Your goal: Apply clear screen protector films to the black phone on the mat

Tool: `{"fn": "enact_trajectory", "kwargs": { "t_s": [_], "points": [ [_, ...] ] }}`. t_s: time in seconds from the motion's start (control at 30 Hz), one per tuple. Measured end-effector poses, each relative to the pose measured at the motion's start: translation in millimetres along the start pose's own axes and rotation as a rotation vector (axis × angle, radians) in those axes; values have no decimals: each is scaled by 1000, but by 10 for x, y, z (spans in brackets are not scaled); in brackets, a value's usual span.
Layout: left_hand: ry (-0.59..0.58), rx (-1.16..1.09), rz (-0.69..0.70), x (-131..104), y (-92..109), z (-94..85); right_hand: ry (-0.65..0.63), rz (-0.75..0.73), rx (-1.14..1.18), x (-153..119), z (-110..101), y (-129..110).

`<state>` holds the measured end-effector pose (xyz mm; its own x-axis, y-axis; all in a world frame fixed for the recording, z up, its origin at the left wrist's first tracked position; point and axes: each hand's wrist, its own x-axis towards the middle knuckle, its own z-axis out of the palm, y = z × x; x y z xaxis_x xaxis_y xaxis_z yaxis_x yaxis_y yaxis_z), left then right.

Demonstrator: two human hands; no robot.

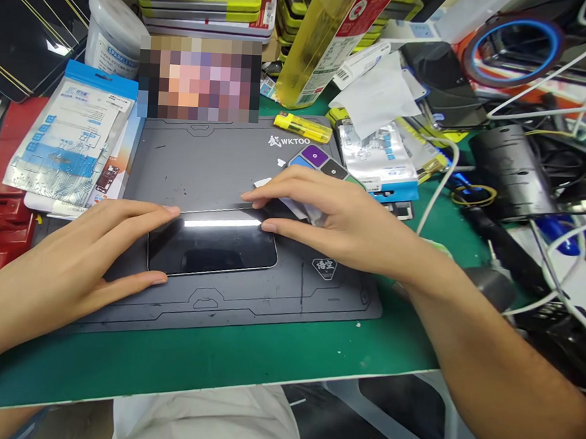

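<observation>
A black phone [213,248] lies flat, screen up, on the dark grey mat [249,302], with a bright strip of light reflected along its upper part. My left hand [92,251] grips the phone's left end, thumb at the lower corner and fingers at the upper one. At the phone's upper right corner is my right hand [323,214]; its thumb touches the corner and its index finger reaches just past the top edge, the two apart. Beneath and behind the right hand lie a piece of clear film and a card with coloured squares [314,156], partly hidden.
Blue-topped plastic packets [64,142] lie at the left beside a red tool [2,230]. Behind the mat stand a white tub [113,33] and a yellow bottle [316,44]. Packets, a tape roll [513,51] and white cables [439,188] crowd the right.
</observation>
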<state>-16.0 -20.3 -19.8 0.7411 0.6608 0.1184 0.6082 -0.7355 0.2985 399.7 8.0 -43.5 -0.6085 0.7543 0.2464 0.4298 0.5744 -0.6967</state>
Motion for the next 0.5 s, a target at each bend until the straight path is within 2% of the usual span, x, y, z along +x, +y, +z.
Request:
{"fn": "enact_trajectory", "kwargs": {
  "t_s": [0.2,0.5],
  "points": [
    [12,4,-1,-19,23,-34,-2,7,-1,5,3,0],
    [35,57,57,12,-37,48,43,-1,-1,-5,-1,-15]
  ]
}}
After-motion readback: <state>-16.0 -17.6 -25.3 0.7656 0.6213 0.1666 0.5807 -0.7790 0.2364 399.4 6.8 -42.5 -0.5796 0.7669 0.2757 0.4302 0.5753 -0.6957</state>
